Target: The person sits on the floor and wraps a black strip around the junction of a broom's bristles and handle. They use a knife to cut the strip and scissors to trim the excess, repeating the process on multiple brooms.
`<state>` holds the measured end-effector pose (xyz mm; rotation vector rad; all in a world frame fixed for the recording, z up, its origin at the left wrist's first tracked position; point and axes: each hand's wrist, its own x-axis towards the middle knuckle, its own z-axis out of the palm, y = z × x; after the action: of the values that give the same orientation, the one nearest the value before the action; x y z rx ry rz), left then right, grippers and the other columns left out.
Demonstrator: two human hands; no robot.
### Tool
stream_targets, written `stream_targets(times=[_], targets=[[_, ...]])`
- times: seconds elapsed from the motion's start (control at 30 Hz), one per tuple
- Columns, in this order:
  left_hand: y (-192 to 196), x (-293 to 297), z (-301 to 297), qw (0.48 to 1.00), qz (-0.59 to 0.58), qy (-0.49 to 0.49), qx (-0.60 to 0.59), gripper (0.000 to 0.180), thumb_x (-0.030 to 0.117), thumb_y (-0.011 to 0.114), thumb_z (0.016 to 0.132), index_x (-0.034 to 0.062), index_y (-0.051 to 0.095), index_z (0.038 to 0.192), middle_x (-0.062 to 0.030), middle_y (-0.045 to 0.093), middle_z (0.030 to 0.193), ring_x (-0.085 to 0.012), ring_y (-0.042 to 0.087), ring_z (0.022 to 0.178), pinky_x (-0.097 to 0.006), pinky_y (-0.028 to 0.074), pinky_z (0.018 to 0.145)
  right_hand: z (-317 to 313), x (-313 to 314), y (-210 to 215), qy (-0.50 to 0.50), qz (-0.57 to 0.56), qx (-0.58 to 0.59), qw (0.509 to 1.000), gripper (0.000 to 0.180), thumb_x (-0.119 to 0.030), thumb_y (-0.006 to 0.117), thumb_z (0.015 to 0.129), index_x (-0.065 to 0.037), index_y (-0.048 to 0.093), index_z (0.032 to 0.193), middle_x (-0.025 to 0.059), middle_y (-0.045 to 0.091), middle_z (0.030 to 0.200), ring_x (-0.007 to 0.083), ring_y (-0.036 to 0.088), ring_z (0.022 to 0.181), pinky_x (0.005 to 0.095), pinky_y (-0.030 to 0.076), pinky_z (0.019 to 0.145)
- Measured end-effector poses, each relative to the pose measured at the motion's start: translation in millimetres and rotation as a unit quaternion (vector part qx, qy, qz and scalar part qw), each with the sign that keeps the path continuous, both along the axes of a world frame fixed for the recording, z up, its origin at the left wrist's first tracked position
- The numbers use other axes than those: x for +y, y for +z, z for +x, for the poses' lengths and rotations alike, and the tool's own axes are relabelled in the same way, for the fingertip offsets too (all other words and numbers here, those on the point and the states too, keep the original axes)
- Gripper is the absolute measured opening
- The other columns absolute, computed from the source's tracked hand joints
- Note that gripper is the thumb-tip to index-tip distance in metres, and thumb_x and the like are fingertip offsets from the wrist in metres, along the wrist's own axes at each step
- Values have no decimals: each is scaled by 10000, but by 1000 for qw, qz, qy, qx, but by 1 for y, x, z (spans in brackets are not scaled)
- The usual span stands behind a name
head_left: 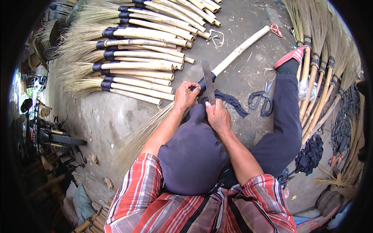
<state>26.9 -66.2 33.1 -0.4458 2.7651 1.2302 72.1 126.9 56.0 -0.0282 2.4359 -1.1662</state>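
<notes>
A grass broom lies slantwise before me, its pale bamboo handle [243, 50] pointing to the far right and its bristles [142, 130] spreading toward the near left. Where handle and bristles meet, a black binding [202, 83] wraps it. My left hand [187, 94] is closed on this binding, fingers and thumb pinched at its edge. In my right hand [219, 115] is a knife with a broad, dark flat blade [208, 82], held upright across the binding; its handle is hidden by my fingers. Beside the right hand lies a strip of black cloth [232, 103].
Scissors with black-wrapped handles [265, 98] lie on the concrete floor near my outstretched leg [286, 116]. Finished brooms [143, 54] lie in a row at the far left; more brooms [312, 77] rest at the right, near black cloth scraps [309, 154]. A motorcycle wheel [66, 139] stands left.
</notes>
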Motion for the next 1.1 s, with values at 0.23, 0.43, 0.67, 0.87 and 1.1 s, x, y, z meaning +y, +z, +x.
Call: stream_targets(times=[0.23,0.43,0.67,0.87,1.1], targets=[[1,-4,-1,1000,2,-18,-6,236,251,799,887,79,795,1049,-154,724,1096,-298,717,989,-386,566,904,-5,4,12,-3,6,11,1000,420,-419,611,1053,-4,554,1091,244,713,828,498,699,776,591,524,702],[-2,-6,-3,1000,16,-5,-10,240,260,800,889,84,797,1051,-153,724,1073,-294,722,976,-385,565,898,-7,1,17,-121,-153,192,962,396,-393,629,1057,-10,552,1119,211,677,771,458,685,729,537,513,659],[-5,-11,-6,998,48,9,-45,286,278,813,884,67,788,1074,-159,736,1129,-274,735,981,-393,569,887,-6,2,6,14,47,-18,999,447,-459,590,1049,-13,564,1064,264,730,864,516,708,827,615,532,748],[11,-6,-1,997,-18,-40,-56,646,318,880,816,29,650,1347,-226,744,1165,-340,730,1093,-417,558,991,-19,3,51,-27,-55,131,990,370,-374,665,1035,-20,571,1090,238,665,757,475,691,747,545,511,656],[28,-2,-1,979,-85,-61,-177,724,318,907,788,13,616,1376,-243,708,1281,-372,690,1206,-448,533,1040,-33,3,62,59,-29,146,987,381,-402,634,1051,-28,577,1091,211,683,759,476,700,754,553,524,665]])
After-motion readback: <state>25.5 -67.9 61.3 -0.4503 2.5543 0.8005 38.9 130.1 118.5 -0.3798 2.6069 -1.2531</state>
